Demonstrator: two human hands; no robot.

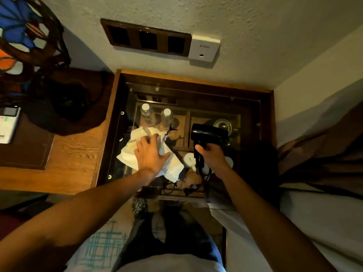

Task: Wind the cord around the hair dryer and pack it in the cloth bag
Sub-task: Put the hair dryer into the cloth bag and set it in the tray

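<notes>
Dim hotel-style room: a glass-topped wooden cabinet (117,122) fills the middle of the frame, two clear plastic water bottles (157,116) visible beneath the glass. At centre, my left hand (150,156) lies flat, fingers spread, on the crumpled white cloth bag (172,167), probably pinning it. Just right, my right hand (211,156) grips the black hair dryer (209,134) by its handle, lifted so its loose black cord (204,177) dangles, not yet wound.

We extend both arms forward and down. Our left hand (151,156) lies palm-down, fingers spread flat. Our right hand (211,154) is closed in a fist grip, thumb on top.
</notes>
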